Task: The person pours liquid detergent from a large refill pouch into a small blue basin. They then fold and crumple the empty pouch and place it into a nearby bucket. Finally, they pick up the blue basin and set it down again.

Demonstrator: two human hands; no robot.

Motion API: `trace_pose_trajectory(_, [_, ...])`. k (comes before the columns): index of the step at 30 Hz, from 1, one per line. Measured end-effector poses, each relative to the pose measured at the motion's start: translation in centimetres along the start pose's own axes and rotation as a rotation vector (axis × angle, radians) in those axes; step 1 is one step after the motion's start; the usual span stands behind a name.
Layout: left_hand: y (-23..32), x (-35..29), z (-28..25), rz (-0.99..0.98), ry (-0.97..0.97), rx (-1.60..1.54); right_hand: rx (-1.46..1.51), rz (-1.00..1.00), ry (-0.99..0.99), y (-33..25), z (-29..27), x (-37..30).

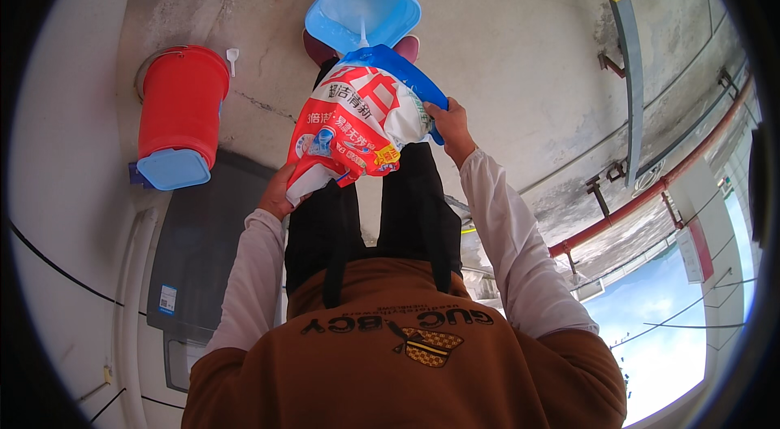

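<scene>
A red, white and blue bag of washing powder (pixel 345 124) is tipped with its top end over a light blue basin (pixel 410 10). My left hand (pixel 279 192) grips the bag's lower left corner. At the bag's blue top edge, on the right, my right hand (pixel 452 130) is closed round the plastic. White powder (pixel 363 29) trails from the mouth of the bag into the basin, where some white stuff lies on the bottom. The fingers of both hands are partly hidden by the bag.
A red bucket (pixel 183 96) stands at the left, with a light blue squarish piece (pixel 173 170) against its near side. By it on the concrete floor lies a white scoop (pixel 232 60). My dark red shoes (pixel 407 48) flank the basin. A grey metal beam (pixel 630 63) runs along the right.
</scene>
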State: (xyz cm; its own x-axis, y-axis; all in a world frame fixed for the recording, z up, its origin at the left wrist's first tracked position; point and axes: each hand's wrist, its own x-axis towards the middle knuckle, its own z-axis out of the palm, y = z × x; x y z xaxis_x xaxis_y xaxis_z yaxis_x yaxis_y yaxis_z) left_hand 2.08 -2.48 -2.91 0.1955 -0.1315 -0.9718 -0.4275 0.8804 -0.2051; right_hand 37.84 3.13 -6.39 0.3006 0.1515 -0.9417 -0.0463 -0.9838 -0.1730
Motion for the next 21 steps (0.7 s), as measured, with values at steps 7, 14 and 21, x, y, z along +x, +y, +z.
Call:
trace_pose_trajectory(7, [-0.07,0.17,-0.23,0.002,0.001,0.003,-0.001,-0.001,0.003,0.17,0.04,0.16])
trace_pose_trajectory(14, [0.0,0.05,-0.13,-0.001,-0.012,0.02,0.009,-0.003,0.006,0.29,0.06,0.16])
trace_pose_trajectory(21, [0.13,0.13,-0.46,-0.003,-0.067,0.054,-0.021,-0.007,0.006,0.38,0.01,0.29])
